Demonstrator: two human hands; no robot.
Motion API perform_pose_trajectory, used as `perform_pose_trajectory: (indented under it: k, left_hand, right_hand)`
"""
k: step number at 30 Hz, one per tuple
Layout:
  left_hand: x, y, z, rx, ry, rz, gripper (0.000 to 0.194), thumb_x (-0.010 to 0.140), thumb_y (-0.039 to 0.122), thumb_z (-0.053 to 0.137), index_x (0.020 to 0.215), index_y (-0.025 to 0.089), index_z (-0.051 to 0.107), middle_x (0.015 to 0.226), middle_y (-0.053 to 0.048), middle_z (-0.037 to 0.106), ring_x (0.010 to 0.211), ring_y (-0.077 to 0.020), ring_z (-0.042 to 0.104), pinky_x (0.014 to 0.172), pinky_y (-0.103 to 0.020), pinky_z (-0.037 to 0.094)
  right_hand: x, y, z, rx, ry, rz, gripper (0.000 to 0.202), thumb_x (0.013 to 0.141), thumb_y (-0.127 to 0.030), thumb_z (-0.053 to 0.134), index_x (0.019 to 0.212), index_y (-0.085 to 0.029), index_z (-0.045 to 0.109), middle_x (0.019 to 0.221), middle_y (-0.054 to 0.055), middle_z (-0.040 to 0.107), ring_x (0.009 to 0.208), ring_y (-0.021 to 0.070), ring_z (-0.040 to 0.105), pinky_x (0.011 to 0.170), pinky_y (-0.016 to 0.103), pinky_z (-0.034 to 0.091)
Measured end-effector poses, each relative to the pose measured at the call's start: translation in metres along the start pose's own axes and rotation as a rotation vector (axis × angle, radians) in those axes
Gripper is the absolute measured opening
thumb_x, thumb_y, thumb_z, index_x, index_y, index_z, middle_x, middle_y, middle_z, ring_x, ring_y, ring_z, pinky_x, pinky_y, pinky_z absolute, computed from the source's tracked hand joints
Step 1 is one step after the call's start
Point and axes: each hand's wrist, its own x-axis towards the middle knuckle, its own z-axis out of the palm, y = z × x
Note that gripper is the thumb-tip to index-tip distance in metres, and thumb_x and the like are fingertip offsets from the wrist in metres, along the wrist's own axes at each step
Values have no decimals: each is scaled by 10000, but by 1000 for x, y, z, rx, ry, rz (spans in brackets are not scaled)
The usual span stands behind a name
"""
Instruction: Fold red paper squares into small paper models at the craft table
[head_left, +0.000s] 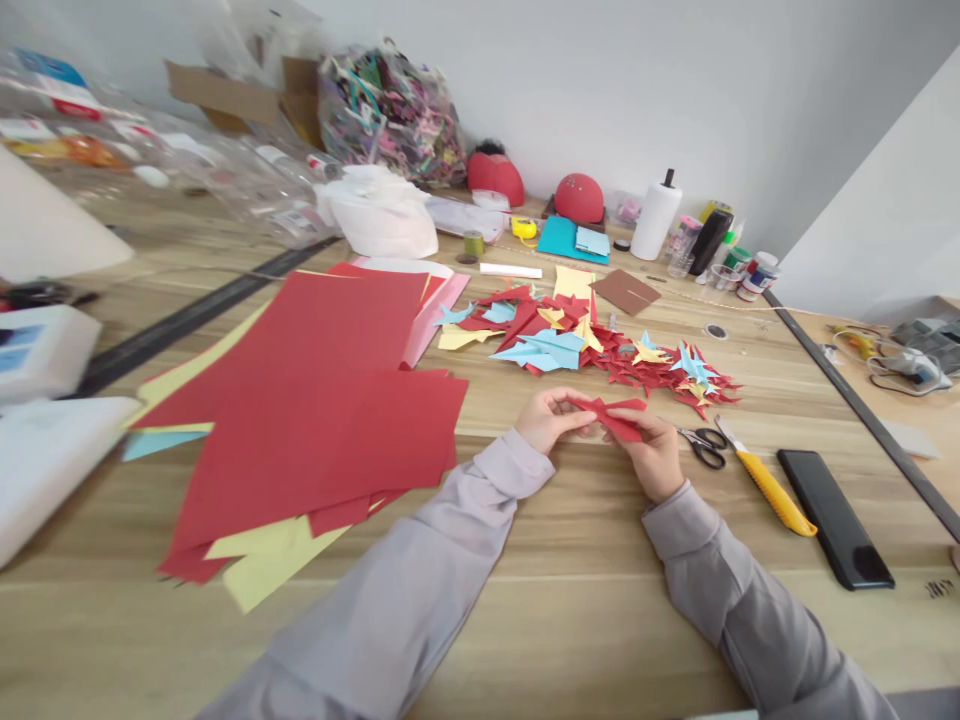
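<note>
A small folded piece of red paper (624,422) is held up between my two hands, just above the wooden table. My left hand (553,420) pinches its left end, with thumb and forefinger closed on it. On the other side my right hand (651,450) grips the paper's right part, thumb across the front. Behind the hands lies a heap of small folded red paper pieces (637,370), mixed with yellow ones and blue folded papers (544,350). Black-handled scissors (706,447) rest right beside my right hand.
Large red sheets (315,400) with yellow ones under them spread over the left. At right lie a yellow utility knife (776,490) and a black phone (834,515). Bottles, including a white one (654,220), stand along the back near a bag of colourful scraps (390,115).
</note>
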Motion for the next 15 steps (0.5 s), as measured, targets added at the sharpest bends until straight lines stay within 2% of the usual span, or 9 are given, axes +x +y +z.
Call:
perform_pose_trajectory:
  k: [4,6,8,12,15]
  left_hand:
    - [2,-1,-3,18,46,46,391,408,265,866,708,114,664,476,14,627,392,-88,535,411,-193,421]
    - [3,-3,-3,37,24,56,369,408,246,860,695,114,670,507,7,643,417,-90,547,429,-198,430]
    - [2,-4,-3,56,-29,50,350,409,231,856,684,115,673,562,-5,667,476,-104,581,483,-218,467]
    - [-1,-4,-4,127,-102,46,343,462,236,841,743,112,688,535,9,644,468,-98,563,501,-227,467]
    - [-2,0,-3,108,-97,40,387,476,250,842,799,111,679,545,12,644,451,-97,560,478,-224,457]
  right_hand:
    - [0,4,-5,107,93,41,286,747,-266,569,992,-223,710,849,26,711,719,169,632,636,293,513]
    - [0,2,-5,72,155,26,325,773,-321,561,1063,-223,673,961,45,696,785,176,631,681,307,516]
    - [0,-1,-3,-14,185,4,350,763,-363,612,1079,-217,651,990,62,685,821,180,631,731,326,516]
    - [0,-7,3,-209,117,11,394,633,-351,763,986,-196,684,861,61,705,795,202,649,770,360,519]
    - [0,-7,3,-236,59,70,321,618,-357,781,887,-192,722,868,69,728,810,219,661,795,378,520]
